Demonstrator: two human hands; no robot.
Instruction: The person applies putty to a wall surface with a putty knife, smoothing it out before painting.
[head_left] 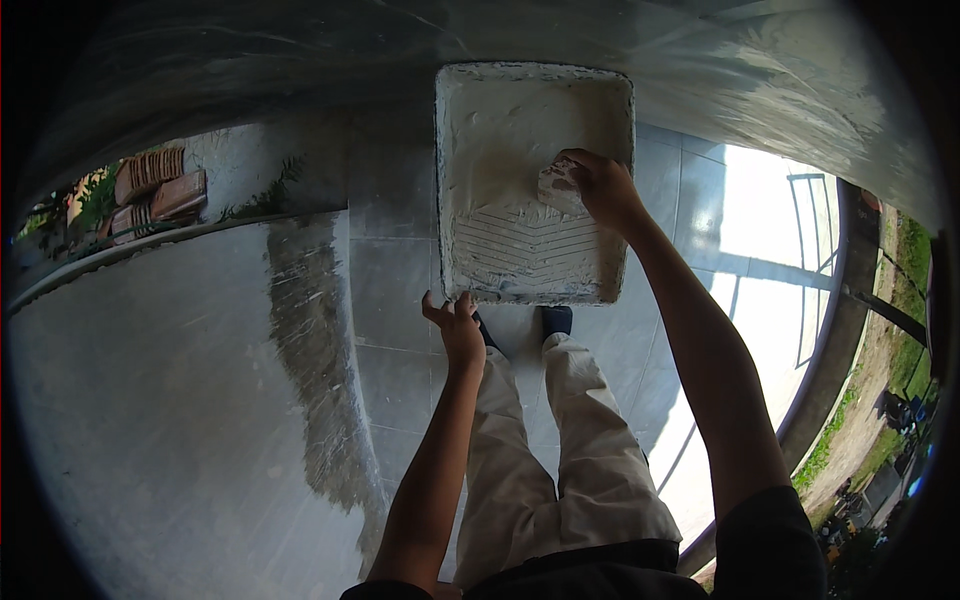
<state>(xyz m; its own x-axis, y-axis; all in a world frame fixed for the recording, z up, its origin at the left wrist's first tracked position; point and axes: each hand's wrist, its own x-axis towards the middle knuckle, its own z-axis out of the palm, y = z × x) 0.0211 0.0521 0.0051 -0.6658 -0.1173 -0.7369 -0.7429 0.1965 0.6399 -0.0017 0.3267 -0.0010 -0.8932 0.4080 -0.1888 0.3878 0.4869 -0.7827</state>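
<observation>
I see the rectangular paint tray coated in white paint (pixel 520 120) on the grey tiled floor (pixel 390 270), long axis running away from me, ribbed ramp nearest. Right hand (pixel 600 185) closed around a pale paint-smeared sponge block (pixel 560 185) inside it. Left hand (pixel 458 325) half-open, fingertips on the tray's near rim.

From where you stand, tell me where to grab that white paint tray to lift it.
Grip the paint tray by its raised rim on both long sides, coming in from the near end by the feet. The left hand already sits at the near left corner; the right hand is inside, holding a sponge-like pad. The rim looks paint-coated, likely slippery.
</observation>
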